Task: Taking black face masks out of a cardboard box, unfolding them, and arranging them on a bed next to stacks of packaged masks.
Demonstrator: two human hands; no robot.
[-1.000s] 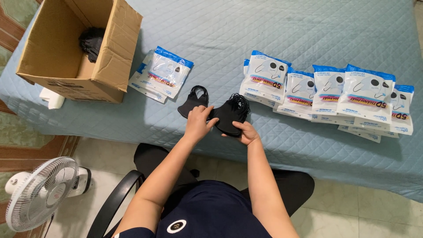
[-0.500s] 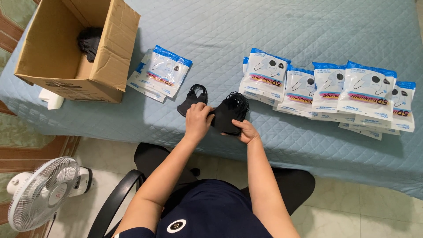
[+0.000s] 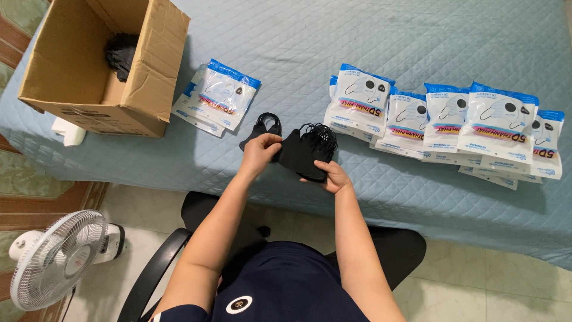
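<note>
Both my hands hold a stack of black face masks just above the near edge of the blue quilted table. My left hand pinches the stack's left end, and my right hand supports its lower right corner. A single black mask lies flat on the quilt just behind my left hand. A row of several blue-and-white mask packets lies to the right. A small pile of the same packets lies to the left.
An open cardboard box stands at the table's left end with black masks inside. A white object sticks out beside the box. A white floor fan stands low left. A black chair armrest curves under my left arm.
My hands and the black mask stack have hardly moved; the fingers have shifted slightly on the stack.
</note>
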